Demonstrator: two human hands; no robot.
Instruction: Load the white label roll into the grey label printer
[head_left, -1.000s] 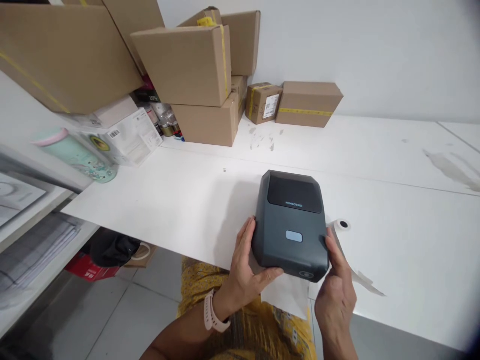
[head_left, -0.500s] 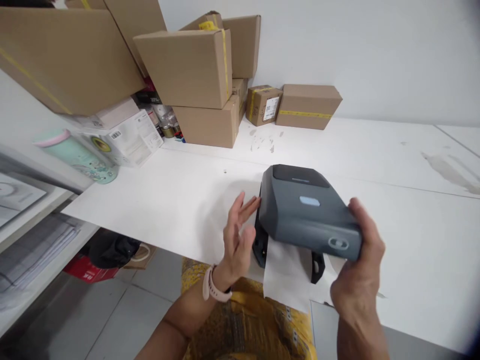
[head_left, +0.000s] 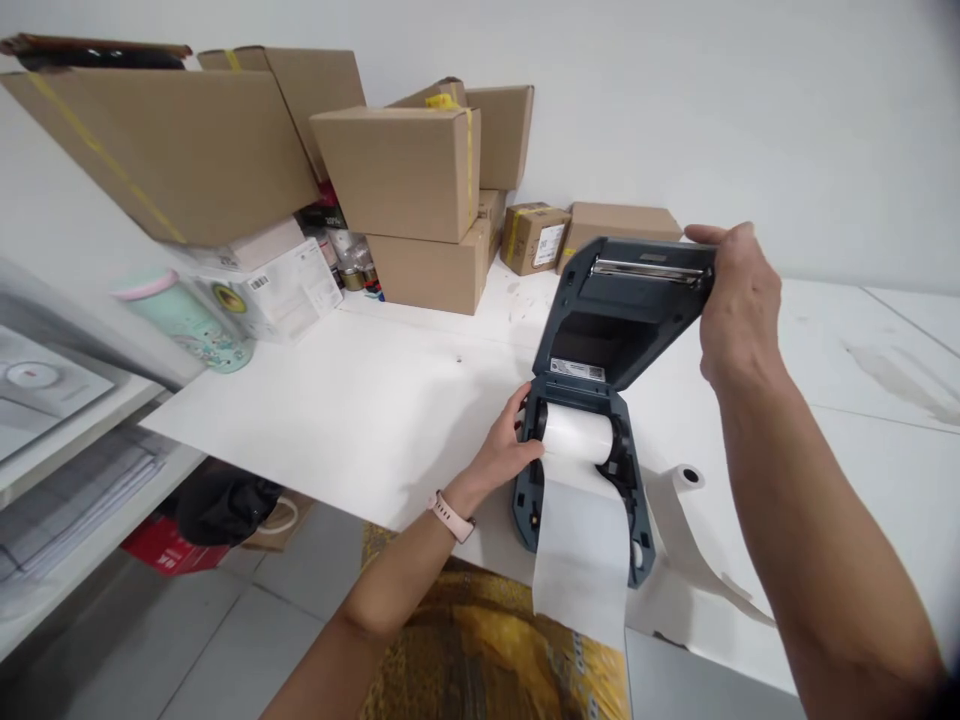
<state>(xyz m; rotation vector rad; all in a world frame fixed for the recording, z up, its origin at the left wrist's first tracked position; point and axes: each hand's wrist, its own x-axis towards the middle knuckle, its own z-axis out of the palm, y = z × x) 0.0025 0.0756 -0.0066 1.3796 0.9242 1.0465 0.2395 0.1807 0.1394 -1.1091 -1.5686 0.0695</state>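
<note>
A dark grey label printer (head_left: 523, 500) stands on the white table near its front edge, lid up. Inside it lies a white paper roll (head_left: 577, 435), with a strip of paper (head_left: 582, 550) hanging out over the front. My right hand (head_left: 739, 300) is closed on the right corner of the raised printer lid (head_left: 570, 300). My left hand (head_left: 506, 450) grips the left wall of the printer base, its thumb reaching over the rim beside the roll. To the printer's right, a second, partly unrolled paper roll (head_left: 688, 478) lies on the table, its loose end trailing towards my right forearm.
Cardboard boxes (head_left: 405, 180) are stacked at the back left, with smaller ones (head_left: 535, 240) along the wall. A mint tumbler (head_left: 195, 325) and a white box (head_left: 289, 290) stand at the left. Below left, a shelf (head_left: 90, 510) holds papers.
The printer lid has swung up and back with my right hand, uncovering the roll inside. My left hand, open beside the printer before, now grips its left wall.
</note>
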